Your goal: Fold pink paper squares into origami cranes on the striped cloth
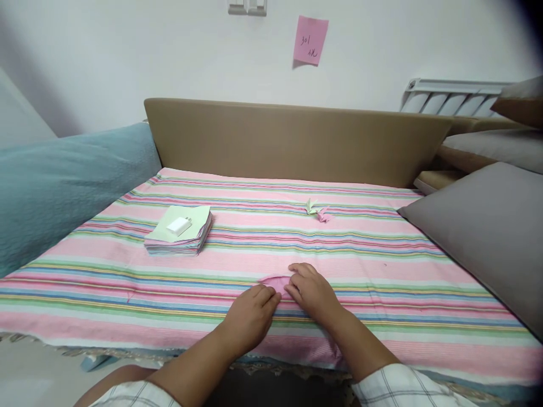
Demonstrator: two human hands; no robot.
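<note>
hanging beyond held paper (278, 284): "301" note (311, 40)

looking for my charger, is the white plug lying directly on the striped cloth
No, the white plug lies on the top sheet of the paper stack.

On my feed, paper (278, 284) lies between left hand (252, 316) and right hand (313, 291) on the cloth (373, 263); behind, left, a charger (179, 226) tops the stack (180, 245); right, cranes (324, 216).

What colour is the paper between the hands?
The paper is pink, clearest in the head view.
</note>
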